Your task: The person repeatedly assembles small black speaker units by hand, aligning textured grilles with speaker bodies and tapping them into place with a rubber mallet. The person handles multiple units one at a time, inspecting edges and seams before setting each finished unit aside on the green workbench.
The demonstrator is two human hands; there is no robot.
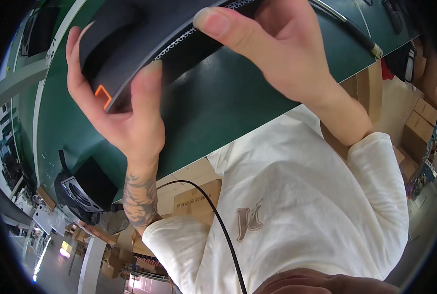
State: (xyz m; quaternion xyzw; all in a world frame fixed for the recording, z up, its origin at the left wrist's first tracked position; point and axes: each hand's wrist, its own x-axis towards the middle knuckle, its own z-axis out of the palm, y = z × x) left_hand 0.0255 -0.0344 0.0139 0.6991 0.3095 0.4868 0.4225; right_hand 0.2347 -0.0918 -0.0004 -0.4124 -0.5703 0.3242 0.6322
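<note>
Both hands hold a black panel or casing [125,44] above a green tabletop, its upper part cut off by the frame. Along the edge facing me runs a pale perforated strip [179,41]. A small orange bracket-shaped piece [105,92] sits at its left corner. My left hand [139,125] is closed on that corner, the thumb pressed on the near edge and the fingers around the outer side. Farther right, my right hand [287,61] grips the same edge, its thumb lying along the perforated strip. Its other fingers are hidden or out of frame.
The green table [203,117] spans beneath the casing. A rod-like tool with a black handle [360,36] lies at its right. A black boxy device with a round front [83,188] stands by the left edge. A black cable [218,215] hangs before me; cardboard boxes [421,120] are stacked right.
</note>
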